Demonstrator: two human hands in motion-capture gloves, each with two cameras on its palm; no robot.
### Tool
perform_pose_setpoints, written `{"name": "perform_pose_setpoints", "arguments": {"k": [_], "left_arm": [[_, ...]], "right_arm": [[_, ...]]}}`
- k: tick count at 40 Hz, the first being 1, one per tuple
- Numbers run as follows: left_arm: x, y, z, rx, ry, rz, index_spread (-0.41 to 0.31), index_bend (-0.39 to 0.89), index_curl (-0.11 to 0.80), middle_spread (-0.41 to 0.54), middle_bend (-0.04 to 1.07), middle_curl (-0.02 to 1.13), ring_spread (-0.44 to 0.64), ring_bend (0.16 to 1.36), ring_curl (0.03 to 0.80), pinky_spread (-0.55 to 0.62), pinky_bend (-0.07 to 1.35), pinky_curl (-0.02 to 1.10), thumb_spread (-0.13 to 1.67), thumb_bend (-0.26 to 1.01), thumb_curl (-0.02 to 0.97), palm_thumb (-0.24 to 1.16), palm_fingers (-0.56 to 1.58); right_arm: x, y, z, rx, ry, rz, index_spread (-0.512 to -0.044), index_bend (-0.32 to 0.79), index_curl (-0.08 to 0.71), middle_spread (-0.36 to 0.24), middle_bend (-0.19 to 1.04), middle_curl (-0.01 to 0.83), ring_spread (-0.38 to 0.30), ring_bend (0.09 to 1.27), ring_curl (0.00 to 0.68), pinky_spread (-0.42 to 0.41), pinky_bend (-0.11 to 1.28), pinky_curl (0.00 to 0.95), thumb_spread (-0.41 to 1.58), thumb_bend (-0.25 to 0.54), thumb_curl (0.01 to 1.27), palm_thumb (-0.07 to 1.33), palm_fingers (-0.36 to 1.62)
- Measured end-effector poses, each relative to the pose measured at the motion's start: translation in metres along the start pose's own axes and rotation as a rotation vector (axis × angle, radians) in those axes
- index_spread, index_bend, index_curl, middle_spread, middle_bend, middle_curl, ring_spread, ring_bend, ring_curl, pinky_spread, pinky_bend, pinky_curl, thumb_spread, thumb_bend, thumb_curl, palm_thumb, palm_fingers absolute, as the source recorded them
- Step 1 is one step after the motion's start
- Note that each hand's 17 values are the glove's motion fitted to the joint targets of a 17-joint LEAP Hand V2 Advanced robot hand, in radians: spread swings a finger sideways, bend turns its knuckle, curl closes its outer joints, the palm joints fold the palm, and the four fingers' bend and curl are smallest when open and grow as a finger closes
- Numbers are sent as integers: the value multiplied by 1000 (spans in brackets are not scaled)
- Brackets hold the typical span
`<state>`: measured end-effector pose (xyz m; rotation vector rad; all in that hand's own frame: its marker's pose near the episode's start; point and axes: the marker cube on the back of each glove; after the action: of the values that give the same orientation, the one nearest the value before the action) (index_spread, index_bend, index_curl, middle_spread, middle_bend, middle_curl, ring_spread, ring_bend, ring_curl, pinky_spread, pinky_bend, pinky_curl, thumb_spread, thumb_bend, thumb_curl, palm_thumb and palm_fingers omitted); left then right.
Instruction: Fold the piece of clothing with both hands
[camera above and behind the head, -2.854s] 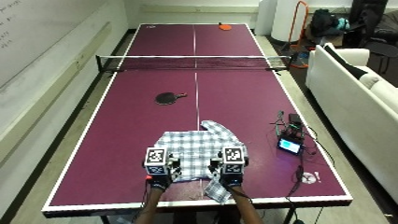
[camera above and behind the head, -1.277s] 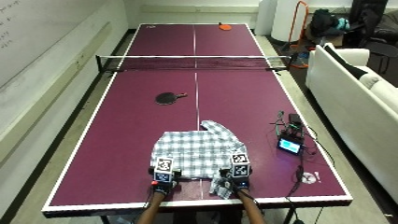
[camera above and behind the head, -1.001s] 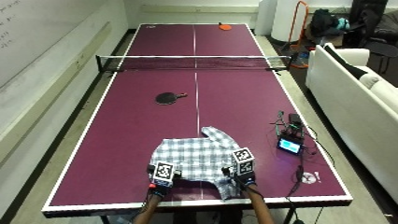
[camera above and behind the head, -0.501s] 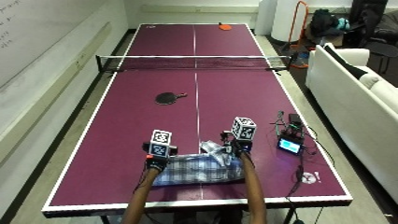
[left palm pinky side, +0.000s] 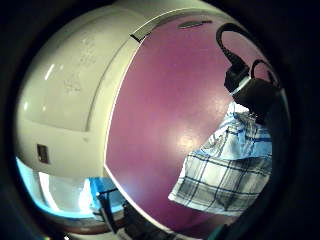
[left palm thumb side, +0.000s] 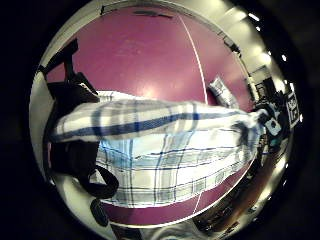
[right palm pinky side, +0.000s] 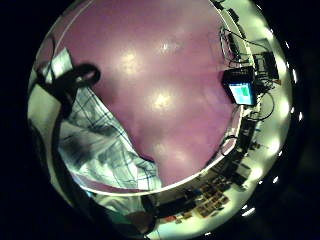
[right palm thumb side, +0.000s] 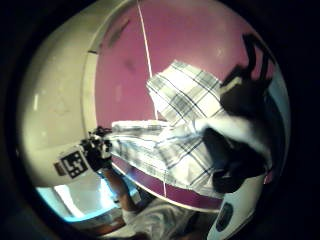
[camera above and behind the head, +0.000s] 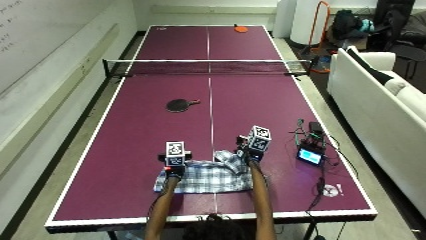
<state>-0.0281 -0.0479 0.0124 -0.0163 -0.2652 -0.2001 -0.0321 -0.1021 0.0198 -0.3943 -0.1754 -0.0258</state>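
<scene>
large maroon table-tennis table (camera above and behind the head: 133, 125) with net (camera above and behind the head: 208, 67) far ahead of hands | white sofa (camera above and behind the head: 379, 115) right | plaid cotton shirt (camera above and behind the head: 203, 177) between hands | left hand (camera above and behind the head: 174, 167), right hand (camera above and behind the head: 249, 152) each pinch its far edge | black paddle (camera above and behind the head: 178, 104) ahead

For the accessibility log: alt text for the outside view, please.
A person's left hand and right hand hold a plaid shirt, folded over, on a purple table-tennis table. A black paddle lies farther up; a small screen device sits right.
</scene>
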Motion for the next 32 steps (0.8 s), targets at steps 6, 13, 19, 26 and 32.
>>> {"name": "perform_pose_setpoints", "arguments": {"k": [6,13,19,26,32], "left_arm": [[-8,1,-1,176,56,-54,-318,157,455,-362,568,513,-326,544,399,-85,144,305,1240,-4,257,572,991],[-12,10,-5,422,53,-31,-235,108,411,-295,351,469,-251,584,422,46,188,331,1218,-9,262,597,739],[-6,37,32,105,23,151,-214,153,397,-267,224,416,-204,532,393,84,218,344,1193,-36,260,564,699],[11,57,66,-189,41,321,-151,132,389,-133,128,377,-11,469,384,263,281,374,1264,-76,184,264,398],[31,52,61,-114,10,312,-126,133,367,-83,149,348,51,521,363,343,268,352,1364,-37,146,139,407]], "right_arm": [[11,18,-9,330,-271,-86,-346,117,334,-262,365,432,-245,708,441,-261,572,403,1113,-30,276,845,981],[68,84,30,381,-166,279,-347,139,347,-224,283,416,-189,506,399,-111,532,408,1182,-15,271,820,731],[86,113,68,353,-68,450,-306,14,276,-127,132,367,-89,504,386,-16,692,430,1216,-55,255,685,492],[70,114,89,228,0,477,-242,7,194,-19,111,310,-38,650,399,37,819,435,1233,-33,242,572,384],[75,109,94,147,130,548,-225,-50,112,-30,260,336,-123,811,417,-58,848,419,1259,32,271,700,589]]}}
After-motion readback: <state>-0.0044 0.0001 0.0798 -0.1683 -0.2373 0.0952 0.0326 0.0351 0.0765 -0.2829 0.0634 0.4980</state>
